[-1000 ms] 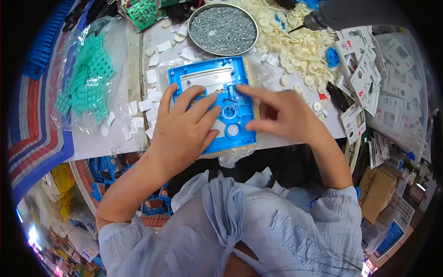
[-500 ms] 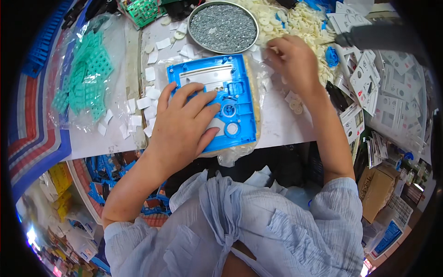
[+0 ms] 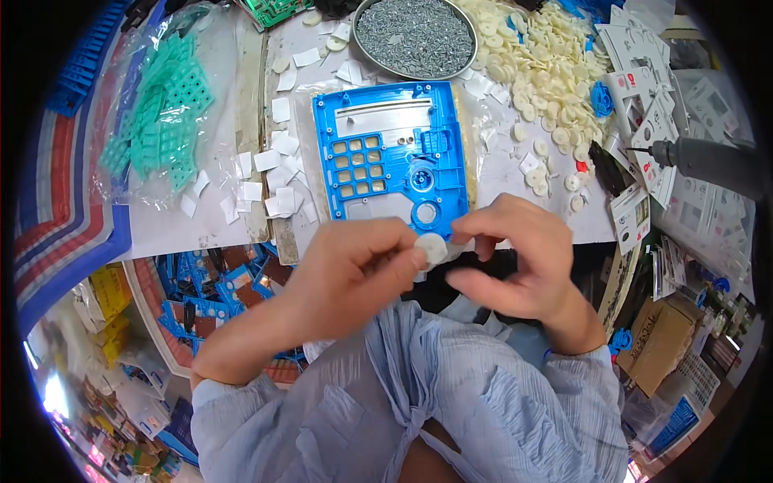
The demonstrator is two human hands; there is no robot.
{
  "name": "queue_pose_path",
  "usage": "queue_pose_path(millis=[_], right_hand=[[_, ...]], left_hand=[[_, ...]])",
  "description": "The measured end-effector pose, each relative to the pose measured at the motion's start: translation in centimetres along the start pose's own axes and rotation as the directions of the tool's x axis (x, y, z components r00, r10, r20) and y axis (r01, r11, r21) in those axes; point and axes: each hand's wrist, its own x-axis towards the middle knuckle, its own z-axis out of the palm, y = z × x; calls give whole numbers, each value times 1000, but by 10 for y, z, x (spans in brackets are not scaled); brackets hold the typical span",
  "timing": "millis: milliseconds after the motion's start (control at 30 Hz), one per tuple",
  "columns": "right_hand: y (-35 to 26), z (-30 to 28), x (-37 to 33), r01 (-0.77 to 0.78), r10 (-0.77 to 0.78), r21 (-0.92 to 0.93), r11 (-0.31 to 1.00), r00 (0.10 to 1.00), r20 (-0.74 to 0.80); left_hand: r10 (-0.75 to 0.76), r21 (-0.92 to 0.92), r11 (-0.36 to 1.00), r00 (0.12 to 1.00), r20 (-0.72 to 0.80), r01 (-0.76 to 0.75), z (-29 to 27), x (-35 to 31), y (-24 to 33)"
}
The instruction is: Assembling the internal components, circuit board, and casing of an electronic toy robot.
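Observation:
My left hand (image 3: 354, 270) pinches a round off-white plastic disc (image 3: 431, 250) between thumb and fingertips, just over the near edge of the table. Beside it, my right hand (image 3: 519, 262) has its thumb and fingers apart, its fingertips close to the disc, with nothing visible in them. A blue plastic housing (image 3: 441, 179) lies just beyond both hands on a pale pad in clear plastic. It has a grid of square holes at its left and round openings at its right. My hands partly hide its near edge.
Behind the housing stands a round metal tin (image 3: 360, 50) full of small screws. A heap of off-white discs (image 3: 555, 80) spreads to its right. A dark power screwdriver (image 3: 708, 165) juts in from the right. Green rubber keypads (image 3: 173, 105) in clear plastic and white paper squares (image 3: 282, 201) lie leftward.
My left hand has lifted off the housing and now holds a disc. My right hand has come back from the disc heap toward me. The view has shifted slightly.

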Motion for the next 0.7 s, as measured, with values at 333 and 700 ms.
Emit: queue_pose_path(millis=[333, 700], right_hand=[[23, 14, 24, -120, 133, -513, 850, 991, -11], [31, 23, 34, -67, 186, -694, 717, 978, 98]], left_hand=[[623, 860, 350, 778, 83, -372, -23, 33, -6], [525, 906, 202, 822, 220, -372, -30, 40, -19]])
